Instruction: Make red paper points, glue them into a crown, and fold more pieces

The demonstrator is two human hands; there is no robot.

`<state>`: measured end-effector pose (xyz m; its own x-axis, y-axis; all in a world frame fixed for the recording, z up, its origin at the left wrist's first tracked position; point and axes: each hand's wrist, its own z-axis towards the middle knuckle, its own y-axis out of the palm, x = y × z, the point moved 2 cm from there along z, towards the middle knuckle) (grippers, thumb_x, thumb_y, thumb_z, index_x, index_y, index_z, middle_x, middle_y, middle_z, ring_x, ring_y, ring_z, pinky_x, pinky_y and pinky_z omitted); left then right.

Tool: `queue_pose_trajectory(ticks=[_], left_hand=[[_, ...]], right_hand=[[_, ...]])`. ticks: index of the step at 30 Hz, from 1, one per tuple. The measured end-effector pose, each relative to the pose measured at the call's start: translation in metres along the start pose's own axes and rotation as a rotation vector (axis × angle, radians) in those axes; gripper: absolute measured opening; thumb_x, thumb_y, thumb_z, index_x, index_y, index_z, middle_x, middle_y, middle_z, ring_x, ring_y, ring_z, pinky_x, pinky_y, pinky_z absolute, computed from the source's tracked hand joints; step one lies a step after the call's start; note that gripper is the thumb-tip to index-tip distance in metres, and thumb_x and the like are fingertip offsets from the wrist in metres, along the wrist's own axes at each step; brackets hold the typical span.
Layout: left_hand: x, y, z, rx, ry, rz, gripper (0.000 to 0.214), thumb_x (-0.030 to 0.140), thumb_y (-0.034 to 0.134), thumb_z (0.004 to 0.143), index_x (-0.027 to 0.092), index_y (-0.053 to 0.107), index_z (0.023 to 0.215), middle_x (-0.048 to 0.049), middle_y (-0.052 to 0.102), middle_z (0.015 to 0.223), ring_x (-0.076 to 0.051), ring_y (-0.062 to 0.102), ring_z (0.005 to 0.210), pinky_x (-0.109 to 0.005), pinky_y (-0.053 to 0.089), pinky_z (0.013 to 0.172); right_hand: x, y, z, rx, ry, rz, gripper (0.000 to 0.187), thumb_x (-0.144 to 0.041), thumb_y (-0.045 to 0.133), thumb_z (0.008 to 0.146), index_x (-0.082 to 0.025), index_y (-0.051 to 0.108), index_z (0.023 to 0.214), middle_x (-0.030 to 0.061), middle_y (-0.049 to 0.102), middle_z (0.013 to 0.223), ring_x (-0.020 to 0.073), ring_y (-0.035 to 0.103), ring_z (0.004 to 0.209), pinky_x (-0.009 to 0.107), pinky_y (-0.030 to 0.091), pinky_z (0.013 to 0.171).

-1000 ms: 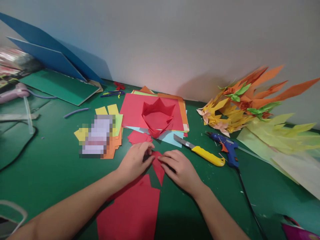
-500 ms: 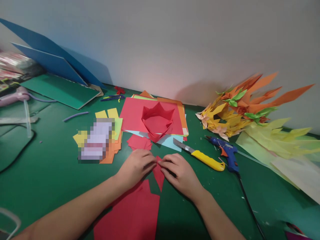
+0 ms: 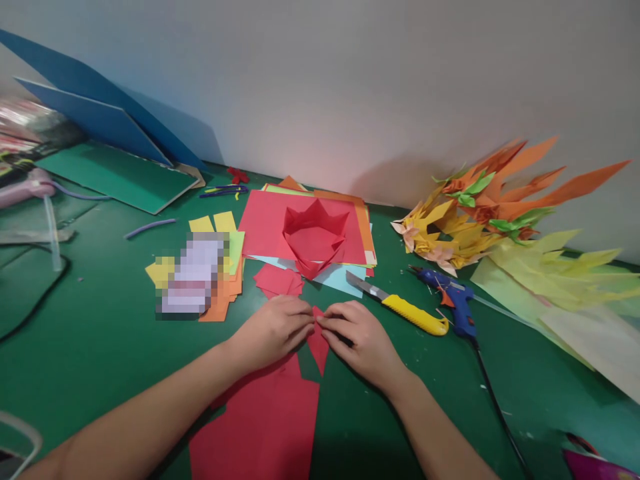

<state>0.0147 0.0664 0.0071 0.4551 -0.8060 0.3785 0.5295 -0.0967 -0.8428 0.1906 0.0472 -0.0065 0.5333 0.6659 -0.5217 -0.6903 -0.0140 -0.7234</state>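
A small folded piece of red paper (image 3: 319,350), tapering to a point toward me, lies between my fingertips. My left hand (image 3: 280,331) pinches its left edge, and my right hand (image 3: 356,340) grips the right edge near the top. The fingers partly hide its upper half. Just beyond my left hand are several small red paper pieces (image 3: 278,280). Larger red sheets (image 3: 265,427) lie nearer to me, partly under my left forearm. Farther back, a red folded-paper crown (image 3: 316,233) stands on a stack of coloured paper (image 3: 260,223).
A yellow utility knife (image 3: 415,313), blade out, and a blue glue gun (image 3: 457,300) with its cord lie to the right. Behind them stand orange and yellow paper crowns (image 3: 480,207). On the left are a blurred-out phone (image 3: 195,273), paper squares (image 3: 220,303) and a pink glue gun (image 3: 33,187).
Both hands keep their pinch on the red paper, with only slight finger movement. The whole view has shifted a little, so things sit slightly higher.
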Motion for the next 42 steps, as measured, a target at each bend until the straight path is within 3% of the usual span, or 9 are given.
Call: queue_pose_trajectory(ticks=[9,15,42], left_hand=[[-0.008,-0.016,0.0,-0.117,0.172,-0.044,0.03,0.016,0.041,0.093,0.014,0.069,0.104,-0.0098,0.074,0.098,-0.023,0.066,0.095,-0.038,0.054,0.083],[-0.014,-0.015,-0.002,-0.164,0.14,-0.029,0.029,0.018,0.043,0.093,0.018,0.068,0.108,-0.0076,0.072,0.104,-0.024,0.061,0.109,-0.042,0.051,0.091],[-0.012,-0.017,0.002,-0.182,0.103,-0.011,0.027,0.02,0.044,0.093,0.02,0.071,0.101,-0.0084,0.069,0.107,-0.023,0.059,0.102,-0.04,0.048,0.09]], right_hand=[[0.001,-0.002,0.0,0.011,-0.005,0.002,0.015,-0.018,0.052,0.09,-0.018,0.067,0.092,0.008,0.067,0.089,0.0192,0.059,0.08,0.036,0.05,0.071],[0.002,-0.002,0.0,-0.006,-0.007,0.002,0.018,-0.018,0.052,0.09,-0.019,0.069,0.09,0.0078,0.067,0.089,0.019,0.059,0.081,0.036,0.049,0.071],[0.002,-0.001,0.0,-0.002,-0.013,0.012,0.015,-0.017,0.054,0.089,-0.019,0.069,0.09,0.0072,0.066,0.088,0.0186,0.058,0.08,0.035,0.049,0.072]])
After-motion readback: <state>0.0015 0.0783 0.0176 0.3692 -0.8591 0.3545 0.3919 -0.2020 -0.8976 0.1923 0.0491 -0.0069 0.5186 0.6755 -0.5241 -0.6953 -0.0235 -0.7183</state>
